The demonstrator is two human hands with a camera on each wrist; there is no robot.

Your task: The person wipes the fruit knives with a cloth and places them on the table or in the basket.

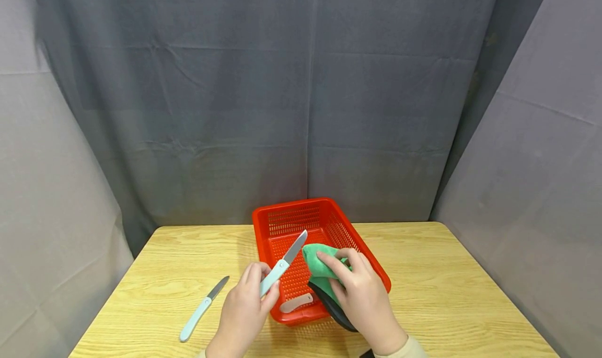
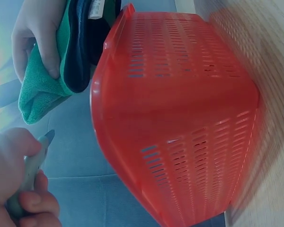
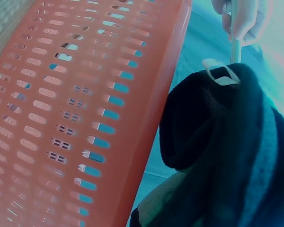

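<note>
My left hand (image 1: pixel 244 305) grips a paring knife (image 1: pixel 274 277) by its pale blue handle, with the bare blade pointing up and away over the basket. My right hand (image 1: pixel 364 295) pinches a folded green cloth (image 1: pixel 320 258) with a black backing, its lower part hanging at the basket's near right rim. A small gap shows between blade and cloth in the head view. Below both hands is a red plastic basket (image 1: pixel 263 238), and a pale handle-shaped piece (image 1: pixel 296 302) lies inside its near end. In the left wrist view, the left fingers (image 2: pixel 35 203) wrap the knife's handle.
A second knife (image 1: pixel 203 310) with a pale blue handle lies on the wooden table (image 1: pixel 155 279), left of the left hand, blade pointing away. Grey curtains (image 1: pixel 235 112) stand behind the table and along both sides. The basket's walls are slotted.
</note>
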